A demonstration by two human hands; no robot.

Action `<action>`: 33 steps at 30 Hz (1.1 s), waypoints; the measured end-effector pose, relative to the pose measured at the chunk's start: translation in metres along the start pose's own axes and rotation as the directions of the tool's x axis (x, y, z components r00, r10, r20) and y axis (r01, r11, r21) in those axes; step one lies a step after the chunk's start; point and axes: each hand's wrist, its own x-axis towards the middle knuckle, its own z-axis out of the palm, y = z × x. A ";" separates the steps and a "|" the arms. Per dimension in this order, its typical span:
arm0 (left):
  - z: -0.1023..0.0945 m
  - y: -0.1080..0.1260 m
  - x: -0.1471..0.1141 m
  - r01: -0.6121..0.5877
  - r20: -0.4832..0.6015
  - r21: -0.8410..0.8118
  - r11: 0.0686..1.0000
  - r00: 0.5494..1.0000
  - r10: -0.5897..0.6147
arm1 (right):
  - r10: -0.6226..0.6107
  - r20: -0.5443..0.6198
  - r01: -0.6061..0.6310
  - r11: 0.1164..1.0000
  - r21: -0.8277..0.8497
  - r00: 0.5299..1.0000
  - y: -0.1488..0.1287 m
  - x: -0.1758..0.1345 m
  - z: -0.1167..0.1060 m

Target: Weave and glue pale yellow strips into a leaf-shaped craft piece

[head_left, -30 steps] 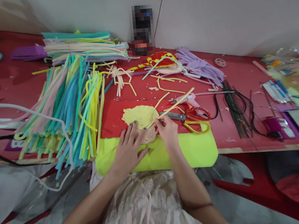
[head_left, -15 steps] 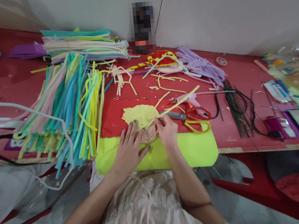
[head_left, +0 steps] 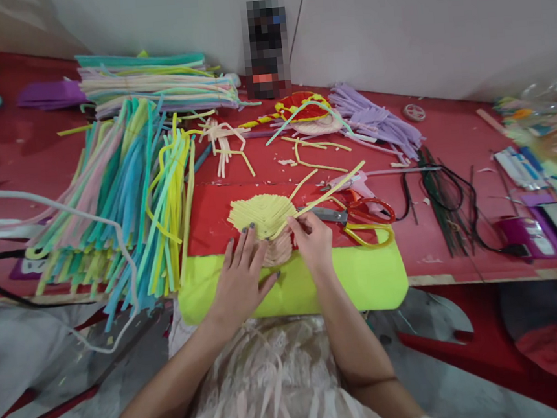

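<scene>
A fan-shaped piece of pale yellow pipe cleaners (head_left: 263,211) lies on the red table, its lower end overlapping a pinkish-beige piece of the same kind (head_left: 278,250). My left hand (head_left: 242,271) rests flat with fingers spread, the fingertips on the lower edge of the yellow piece. Between the thumb and fingers of my right hand (head_left: 314,239) is a pale yellow pipe cleaner (head_left: 338,187), its long free end slanting up to the right. Just beyond that hand lie scissors (head_left: 357,218) with red and yellow handles. A bright yellow-green mat (head_left: 357,280) is under both wrists.
Bundles of coloured pipe cleaners (head_left: 130,183) fill the left side, with more stacked behind (head_left: 150,83). A pink glue gun (head_left: 354,183) lies beyond the scissors. Lilac pipe cleaners (head_left: 375,119) lie at the back, and dark thin stems (head_left: 441,208) and a black cable to the right.
The free end of the pipe cleaner in my right hand has dipped slightly and shifted left. My left hand stays in place. The view has moved very slightly.
</scene>
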 end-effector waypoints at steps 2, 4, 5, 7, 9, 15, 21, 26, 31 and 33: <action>-0.002 -0.001 0.001 0.000 -0.014 -0.015 1.000 1.000 0.000 | 0.017 0.010 -0.017 1.000 0.022 1.000 -0.001 0.001 0.000; -0.006 -0.004 0.003 0.005 -0.025 -0.036 0.999 1.000 -0.006 | 0.028 0.015 -0.028 0.999 0.038 1.000 -0.001 0.001 0.000; -0.008 -0.006 0.004 0.016 -0.030 -0.050 0.999 0.999 -0.018 | 0.027 0.017 -0.028 0.999 0.040 0.999 -0.001 0.001 0.000; -0.013 -0.010 0.008 0.053 -0.034 -0.080 0.995 0.998 -0.056 | 0.018 0.021 -0.018 0.999 0.039 1.000 0.000 0.001 -0.001; -0.016 -0.012 0.011 0.080 -0.036 -0.101 0.992 0.996 -0.084 | 0.009 0.021 -0.010 0.999 0.039 1.000 0.000 0.001 -0.001; -0.009 -0.004 0.009 0.037 -0.047 -0.039 0.999 0.998 -0.039 | 0.003 0.013 -0.003 1.000 0.019 1.000 0.003 0.001 0.000; -0.006 -0.001 0.006 0.005 -0.007 0.011 1.000 1.000 -0.005 | -0.002 0.019 0.002 1.000 0.013 1.000 0.002 0.000 0.000; -0.007 -0.001 0.007 0.019 -0.006 0.012 1.000 1.000 -0.019 | -0.003 0.018 0.004 1.000 -0.012 1.000 -0.002 0.000 0.001; -0.006 -0.001 0.007 0.022 -0.017 0.011 1.000 1.000 -0.022 | 0.003 0.011 -0.003 1.000 -0.024 1.000 -0.007 0.002 0.002; -0.006 -0.001 0.007 0.020 -0.016 0.011 1.000 1.000 -0.019 | 0.011 0.019 -0.011 1.000 0.012 1.000 -0.010 0.003 0.003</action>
